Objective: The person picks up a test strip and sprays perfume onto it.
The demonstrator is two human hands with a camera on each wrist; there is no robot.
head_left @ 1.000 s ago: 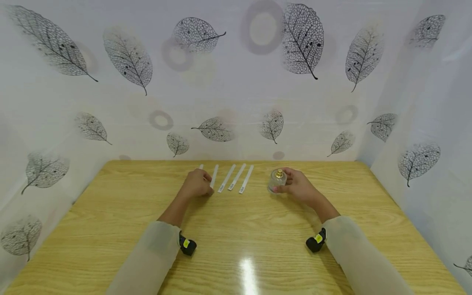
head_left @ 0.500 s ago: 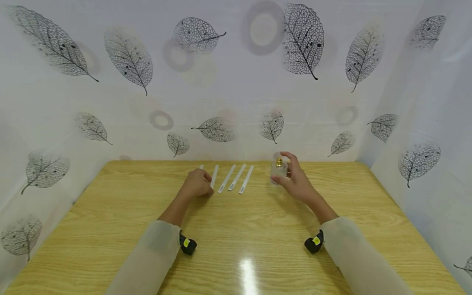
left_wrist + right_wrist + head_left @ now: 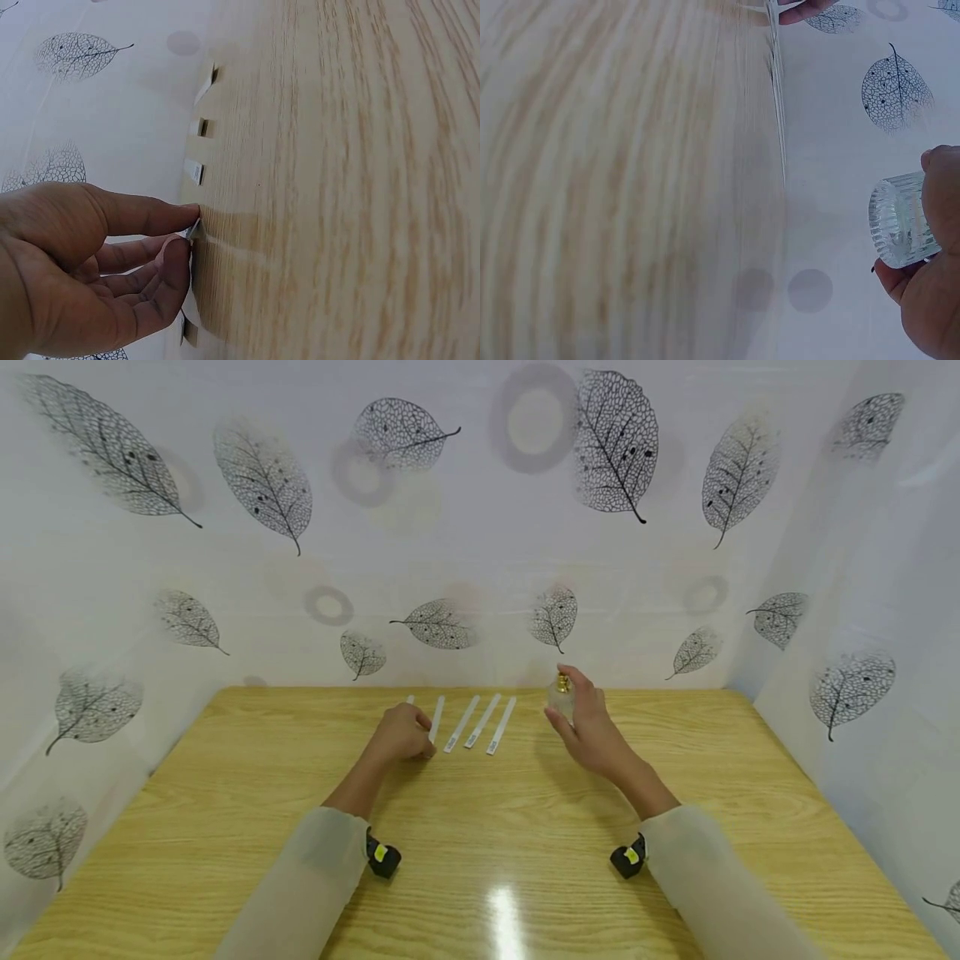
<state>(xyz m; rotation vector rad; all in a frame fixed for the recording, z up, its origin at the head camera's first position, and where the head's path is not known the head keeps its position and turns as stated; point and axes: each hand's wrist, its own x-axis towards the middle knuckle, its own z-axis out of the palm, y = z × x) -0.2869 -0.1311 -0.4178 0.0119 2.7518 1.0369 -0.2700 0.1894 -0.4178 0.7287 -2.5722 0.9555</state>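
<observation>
At rear of wooden table [image 3: 465, 818], left hand [image 3: 405, 732] pinches end of white paper test strip [image 3: 437, 719], second from left of five. Right hand [image 3: 595, 733] holds ribbed glass perfume bottle [image 3: 898, 217] off table, index finger at gold sprayer [image 3: 563, 682]. Step, likely: readying spray. Next move probably wants strip lifted, sprayer aimed.

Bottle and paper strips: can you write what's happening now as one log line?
left hand: pinches paper strip | right hand: holds glass bottle above table | other strips: on table
</observation>
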